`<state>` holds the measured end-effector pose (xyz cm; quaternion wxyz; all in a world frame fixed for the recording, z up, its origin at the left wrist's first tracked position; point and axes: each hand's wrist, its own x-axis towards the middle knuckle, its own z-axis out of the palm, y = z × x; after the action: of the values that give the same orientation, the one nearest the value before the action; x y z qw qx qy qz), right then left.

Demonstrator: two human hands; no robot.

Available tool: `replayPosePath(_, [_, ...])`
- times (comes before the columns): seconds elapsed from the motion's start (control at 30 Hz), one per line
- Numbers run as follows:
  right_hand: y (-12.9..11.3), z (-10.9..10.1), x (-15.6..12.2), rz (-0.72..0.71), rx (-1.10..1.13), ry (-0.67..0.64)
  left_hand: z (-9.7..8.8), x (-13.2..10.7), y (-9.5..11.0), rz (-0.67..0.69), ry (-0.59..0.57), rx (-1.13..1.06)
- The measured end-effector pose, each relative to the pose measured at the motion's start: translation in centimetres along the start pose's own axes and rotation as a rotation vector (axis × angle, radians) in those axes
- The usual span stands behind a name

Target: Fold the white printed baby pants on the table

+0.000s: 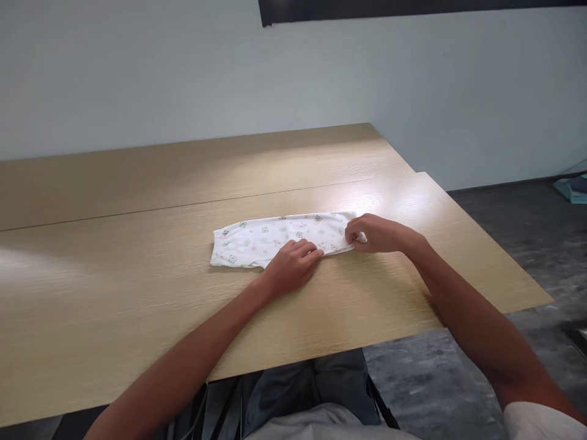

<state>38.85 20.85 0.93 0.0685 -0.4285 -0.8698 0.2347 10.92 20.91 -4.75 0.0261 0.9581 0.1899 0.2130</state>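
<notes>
A small white garment [270, 238], printed with little green and brown animal figures, lies flat and long across the table; it looks like baby trousers folded lengthwise. My left hand [293, 266] rests on its near edge around the middle, fingers stretched over the cloth and pressing down. At the garment's right end, my right hand [364, 233] has its fingers curled and pinches the fabric at the near corner. A bit of white cloth shows between thumb and fingers. The gathered left end lies free on the wood, and part of the near edge is hidden under my left hand.
The light wooden table [114, 293] has a seam running across it and a right edge that drops to a dark grey floor [504, 226]. A pale wall [183, 73] stands behind. A dark bag-like thing [312, 385] is below the front edge.
</notes>
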Motion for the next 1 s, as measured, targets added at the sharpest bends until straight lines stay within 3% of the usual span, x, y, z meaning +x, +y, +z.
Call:
replayPosePath(0.3, [0.2, 0.3, 0.0, 0.025, 0.110, -0.007, 0.1, -0.1, 0.3, 0.018, 0.006, 0.029])
replayPosePath(0.5, [-1.1, 0.7, 0.6, 0.005, 0.096, -0.010, -0.2, 0.0, -0.6, -0.101, -0.031, 0.057])
replayPosePath(0.67, [-4.1, 2.1, 0.7, -0.242, 0.527, -0.283, -2.9, -0.3, -2.4, -0.215, -0.136, -0.171])
replayPosePath(0.77, [-6.2, 4.3, 0.8, -0.377, 0.786, -0.495, -4.9, -0.8, -2.3, -0.248, -0.245, -0.330])
replayPosePath(0.83, [-7.4, 5.8, 1.0, -0.437, 0.943, -0.587, -5.3, -1.3, -1.6, -0.333, -0.250, -0.309])
replayPosePath(0.93, [-8.3, 7.2, 1.2, -0.466, 1.146, -0.599, -4.2, -2.3, -0.1, -0.436, -0.187, -0.068])
replayPosePath(1.0, [-8.4, 7.4, 1.4, -0.463, 1.177, -0.445, -3.0, -3.3, 1.1, -0.443, -0.180, 0.084])
